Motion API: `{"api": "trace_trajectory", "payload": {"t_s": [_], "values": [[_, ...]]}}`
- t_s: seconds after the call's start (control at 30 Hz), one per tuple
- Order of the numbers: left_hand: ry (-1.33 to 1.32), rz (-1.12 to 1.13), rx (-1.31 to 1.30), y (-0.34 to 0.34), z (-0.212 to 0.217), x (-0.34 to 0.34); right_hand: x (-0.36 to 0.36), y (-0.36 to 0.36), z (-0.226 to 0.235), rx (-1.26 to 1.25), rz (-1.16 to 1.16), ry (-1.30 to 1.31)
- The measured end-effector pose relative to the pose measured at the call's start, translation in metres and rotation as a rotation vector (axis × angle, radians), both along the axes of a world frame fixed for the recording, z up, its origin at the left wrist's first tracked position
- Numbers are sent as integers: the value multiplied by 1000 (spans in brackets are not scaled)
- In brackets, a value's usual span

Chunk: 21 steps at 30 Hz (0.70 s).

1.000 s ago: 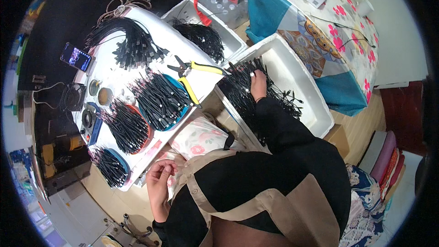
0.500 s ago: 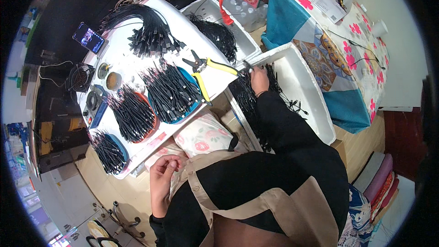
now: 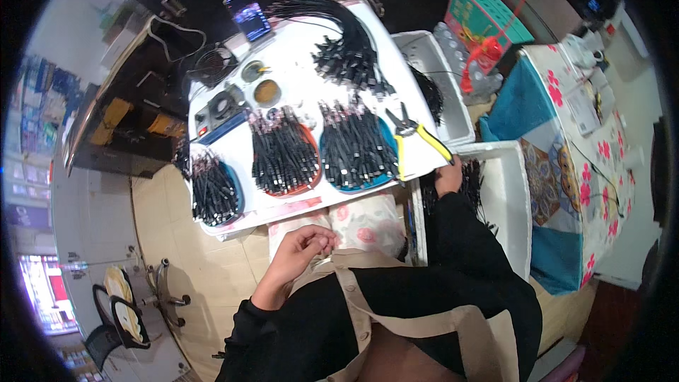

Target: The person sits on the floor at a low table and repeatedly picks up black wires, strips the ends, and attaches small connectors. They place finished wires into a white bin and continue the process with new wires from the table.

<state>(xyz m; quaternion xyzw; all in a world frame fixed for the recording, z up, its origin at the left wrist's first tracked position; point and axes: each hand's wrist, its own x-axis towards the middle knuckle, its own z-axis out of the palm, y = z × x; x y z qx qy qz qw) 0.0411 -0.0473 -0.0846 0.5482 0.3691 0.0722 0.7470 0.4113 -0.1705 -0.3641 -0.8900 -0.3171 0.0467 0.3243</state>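
Nearest, left hand [image 3: 303, 249] resting in the lap against the floral cloth [image 3: 357, 223], fingers curled loosely inward, gripping nothing that can be made out. Farther and to the right, right hand [image 3: 448, 178] reaching down into the white bin [image 3: 511, 198], sinking among the black cables [image 3: 472, 178] piled there; fingers hidden in the pile, so impossible to tell whether closing on any or staying spread. Just left of that hand, yellow-handled cutters [image 3: 416, 134] lying at the right edge of the white tabletop [image 3: 297, 92]. Going left along the near side of the tabletop: a blue tray [image 3: 357, 152], a red tray [image 3: 284, 157] and another blue tray [image 3: 214, 187], each carrying a bundle of short black cables. Farther back, a long bundle of black cables [image 3: 346, 46] fanning across the tabletop, two small round tins [image 3: 260, 81] sitting left of it. At the far edge, a phone [image 3: 247, 13] standing propped, screen glowing.
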Motion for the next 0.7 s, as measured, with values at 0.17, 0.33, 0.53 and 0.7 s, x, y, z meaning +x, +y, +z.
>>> {"api": "trace_trajectory", "payload": {"t_s": [0.17,0.33,0.53,0.7], "values": [[21,20,139,18,-7,-16,-2,-8,-16,-31,40,-129],[31,275,480,53,-8,-47,-3,-14,-12,-156,97,-295],[427,561,1146,105,10,-88,-20,-19,28,-386,41,-306],[432,746,1261,138,-8,-157,-73,-53,72,-152,107,-162]]}}
